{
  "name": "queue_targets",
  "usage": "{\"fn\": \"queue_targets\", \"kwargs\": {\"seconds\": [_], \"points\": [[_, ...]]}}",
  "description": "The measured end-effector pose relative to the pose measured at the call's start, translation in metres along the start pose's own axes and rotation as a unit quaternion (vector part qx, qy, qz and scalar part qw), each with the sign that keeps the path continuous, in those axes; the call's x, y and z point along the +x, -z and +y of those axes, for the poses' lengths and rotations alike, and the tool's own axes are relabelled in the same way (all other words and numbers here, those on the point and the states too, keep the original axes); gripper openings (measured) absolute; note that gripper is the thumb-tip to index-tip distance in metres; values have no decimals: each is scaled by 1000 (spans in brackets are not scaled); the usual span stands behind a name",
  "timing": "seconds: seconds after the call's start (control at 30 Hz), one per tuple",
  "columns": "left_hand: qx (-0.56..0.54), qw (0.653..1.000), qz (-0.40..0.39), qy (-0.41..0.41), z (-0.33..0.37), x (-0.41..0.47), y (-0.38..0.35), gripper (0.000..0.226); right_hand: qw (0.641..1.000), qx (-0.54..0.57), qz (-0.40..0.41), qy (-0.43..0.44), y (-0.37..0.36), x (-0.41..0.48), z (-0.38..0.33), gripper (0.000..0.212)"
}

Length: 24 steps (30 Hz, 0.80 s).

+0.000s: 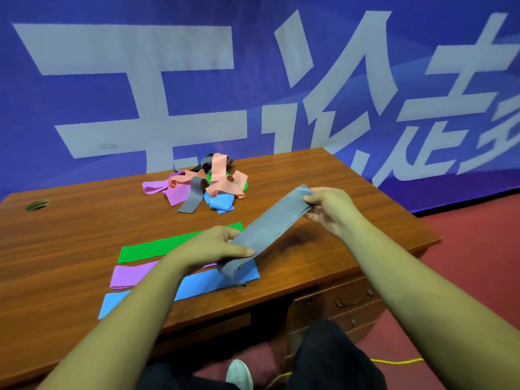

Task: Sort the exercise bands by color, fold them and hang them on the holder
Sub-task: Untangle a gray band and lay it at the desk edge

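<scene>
A grey exercise band (274, 220) is stretched slantwise above the wooden desk (84, 226). My left hand (216, 246) grips its near end, which curls down over the blue band. My right hand (327, 209) pinches its far end. Three bands lie flat side by side on the desk's near part: green (157, 246), purple (132, 274) and blue (197, 285). Farther back is a tangled pile of bands (202, 184) in pink, purple, grey, blue and green. No holder is in view.
A round cable hole (38, 205) is in the desk's far left corner. Drawers (346, 302) are under the desk's right side. A blue banner (253, 80) hangs behind. On the red floor lies a yellow cord (394, 361). My shoe (239, 374) shows below.
</scene>
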<state>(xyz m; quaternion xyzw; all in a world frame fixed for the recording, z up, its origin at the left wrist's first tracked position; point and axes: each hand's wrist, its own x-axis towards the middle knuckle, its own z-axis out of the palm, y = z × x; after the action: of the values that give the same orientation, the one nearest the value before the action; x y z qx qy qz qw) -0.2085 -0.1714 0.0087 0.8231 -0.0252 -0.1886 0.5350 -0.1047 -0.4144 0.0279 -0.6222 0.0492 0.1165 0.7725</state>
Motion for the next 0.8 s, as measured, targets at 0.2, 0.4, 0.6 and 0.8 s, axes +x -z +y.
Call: {"fn": "queue_targets", "kwargs": {"seconds": [0.2,0.4,0.6,0.8], "points": [[-66,998,-17,0,-13,15,-19,31,998,-7,55,-3,54,-1,21,12],[-32,998,50,-20,-11,41,-46,19,984,-64,164,34,105,15,34,9],[87,987,129,-48,-16,79,-70,22,929,-287,224,68,147,28,43,8],[329,932,112,-97,-19,104,-80,16,846,-485,203,90,184,36,62,20]]}}
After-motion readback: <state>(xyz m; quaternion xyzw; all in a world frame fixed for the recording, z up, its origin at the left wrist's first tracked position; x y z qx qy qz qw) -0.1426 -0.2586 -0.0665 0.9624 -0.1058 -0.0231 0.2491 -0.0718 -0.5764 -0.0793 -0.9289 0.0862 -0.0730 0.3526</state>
